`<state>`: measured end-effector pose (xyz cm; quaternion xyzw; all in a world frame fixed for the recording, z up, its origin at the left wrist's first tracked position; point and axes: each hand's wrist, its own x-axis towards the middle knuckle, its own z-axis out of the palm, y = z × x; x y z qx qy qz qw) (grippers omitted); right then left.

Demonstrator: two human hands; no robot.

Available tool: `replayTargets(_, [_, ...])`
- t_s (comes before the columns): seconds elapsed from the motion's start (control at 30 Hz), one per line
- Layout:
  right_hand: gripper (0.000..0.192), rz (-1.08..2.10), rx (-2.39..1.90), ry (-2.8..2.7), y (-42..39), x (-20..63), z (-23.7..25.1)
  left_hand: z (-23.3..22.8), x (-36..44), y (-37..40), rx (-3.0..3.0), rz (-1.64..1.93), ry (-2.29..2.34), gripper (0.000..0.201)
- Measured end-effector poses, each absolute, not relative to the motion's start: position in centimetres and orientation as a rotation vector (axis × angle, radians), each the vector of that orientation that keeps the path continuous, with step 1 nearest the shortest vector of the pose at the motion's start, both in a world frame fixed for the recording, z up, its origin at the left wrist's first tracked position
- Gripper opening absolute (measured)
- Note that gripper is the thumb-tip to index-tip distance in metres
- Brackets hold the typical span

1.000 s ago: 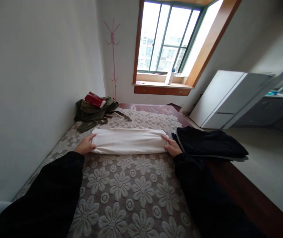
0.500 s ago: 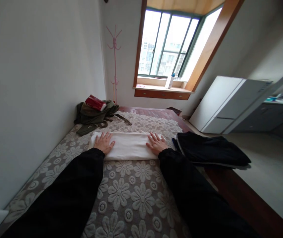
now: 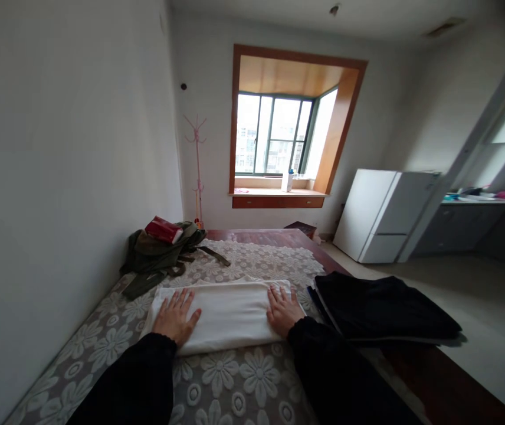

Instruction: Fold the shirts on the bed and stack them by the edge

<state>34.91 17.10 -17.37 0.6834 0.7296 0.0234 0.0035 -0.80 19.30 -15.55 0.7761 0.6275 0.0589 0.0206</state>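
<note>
White cloth (image 3: 230, 316) under both flat hands

Both forearms cut off at bottom edge; counter (image 3: 487, 203) items at right too blurry to ID.

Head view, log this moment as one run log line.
left hand: flat on folded white cloth | right hand: flat on same cloth | black garment: right of it | surface: floral cover

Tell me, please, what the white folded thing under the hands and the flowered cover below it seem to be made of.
White folded cloth: soft matte fabric, perhaps cotton; it dents slightly under the left hand and right hand. Flowered cover: looks like lace or crochet, with raised pale flowers on a darker ground.
</note>
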Motion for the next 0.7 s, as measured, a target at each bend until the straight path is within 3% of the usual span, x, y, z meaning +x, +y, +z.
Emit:
replayTargets(0.17, [0.069, 0.081, 2.158, 2.436, 16.8, 34.7, -17.5, -14.9, -0.6, 19.0, 2.406, 0.178, 1.987, 0.073])
replayTargets(0.3, [0.067, -0.113, 1.925, 2.754, 16.4, 33.7, -17.0, -14.3, -0.3, 18.6, 2.416, 0.101, 1.820, 0.078])
replayTargets(0.5, [0.087, -0.324, 1.885, 2.702, 15.4, 32.9, -16.4, -13.9, 0.5, 17.7, 2.387, 0.003, 1.850, 0.087])
replayTargets(0.7, [0.086, -0.161, 1.785, 2.883, 18.6, 35.2, -21.2, -14.2, 0.5, 18.3, 2.422, -0.007, 1.849, 0.081])
